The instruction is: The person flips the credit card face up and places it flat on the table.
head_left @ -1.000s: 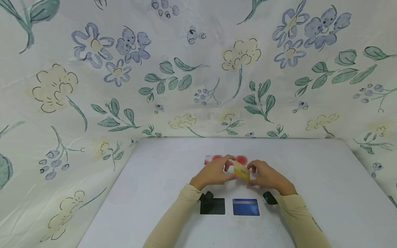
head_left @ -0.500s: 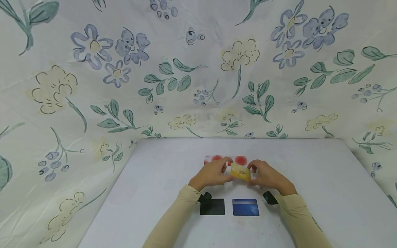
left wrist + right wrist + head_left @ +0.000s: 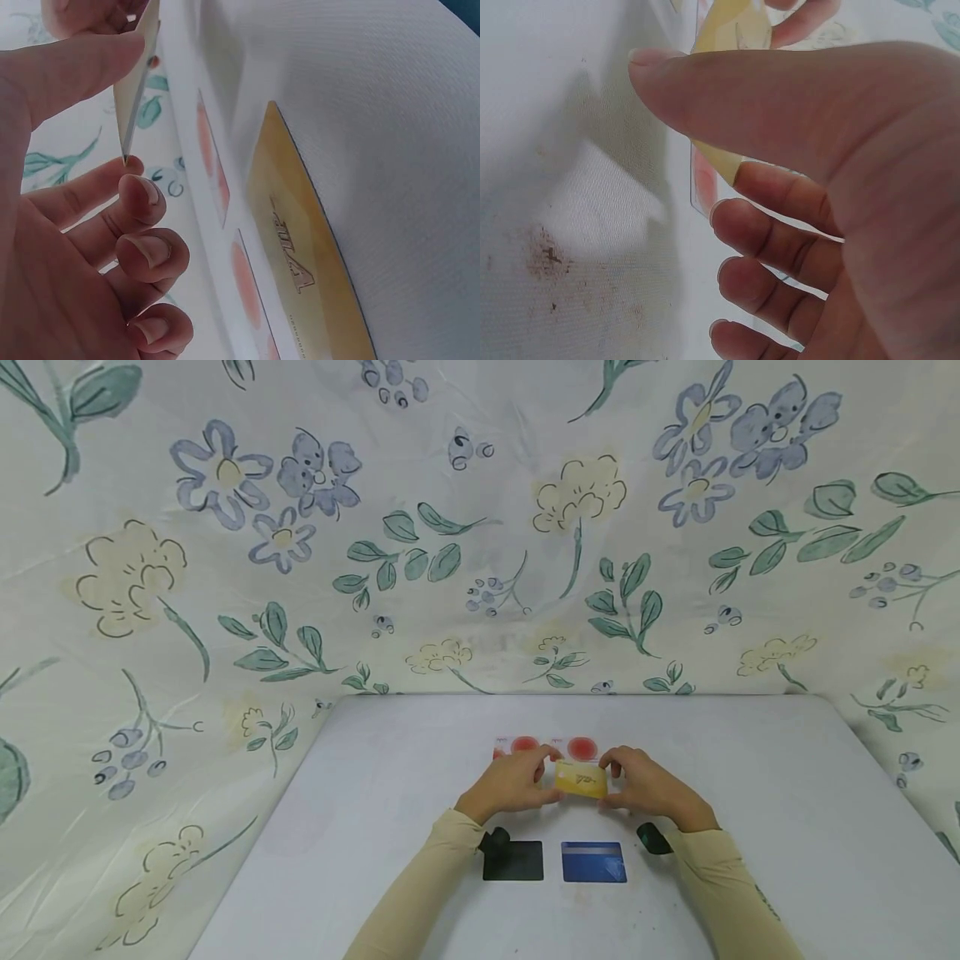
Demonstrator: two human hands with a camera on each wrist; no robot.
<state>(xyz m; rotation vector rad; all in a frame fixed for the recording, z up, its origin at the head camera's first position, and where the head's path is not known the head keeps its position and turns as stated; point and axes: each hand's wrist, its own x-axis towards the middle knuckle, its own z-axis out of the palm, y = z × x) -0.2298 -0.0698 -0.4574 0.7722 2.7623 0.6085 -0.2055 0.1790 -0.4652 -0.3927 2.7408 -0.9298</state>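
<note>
A yellow card [image 3: 581, 779] with lettering stands tilted above the white table, held by its two short edges. My left hand [image 3: 510, 783] pinches its left edge between thumb and index finger; the thumb lies on its pale face in the left wrist view. At the opposite edge my right hand [image 3: 648, 785] pinches it likewise, and in the right wrist view the thumb covers much of the yellow card [image 3: 720, 161]. Another gold card [image 3: 300, 247] marked VIP lies flat on the table near my left hand; in the head view that hand hides it.
Behind the hands lie two white cards with red circles, a left one [image 3: 525, 744] and a right one [image 3: 582, 748]. Nearer me lie a black card [image 3: 513, 861] and a blue card [image 3: 593, 862]. A floral cloth [image 3: 480, 527] hangs behind the table [image 3: 750, 760].
The yellow card has turned from a slanted position to nearly level, its lettered face now more toward the head view. The left hand has shifted slightly down and left; the right hand has barely moved.
</note>
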